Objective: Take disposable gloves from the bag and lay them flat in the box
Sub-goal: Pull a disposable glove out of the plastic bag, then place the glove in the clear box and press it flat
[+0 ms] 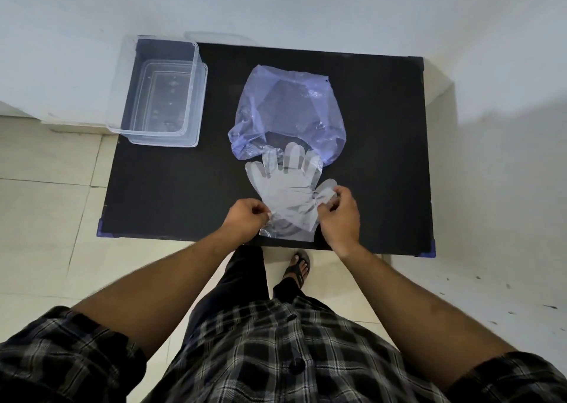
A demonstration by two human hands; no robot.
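Note:
A clear disposable glove [283,184] lies spread on the black table [171,187], fingers pointing away from me and overlapping the mouth of the bag. My left hand [245,218] pinches its left cuff edge. My right hand [339,215] pinches the right side near the thumb. More clear glove plastic [287,230] lies under the cuff at the table's front edge. The translucent blue plastic bag [288,111] lies flat beyond the glove. The clear plastic box [159,92] stands at the table's far left corner, with nothing visible inside it.
The table stands against a white wall on a pale tiled floor. Blue caps [428,250] mark its front corners. My sandalled foot [297,269] is just under the front edge. The box overhangs the table's left edge slightly.

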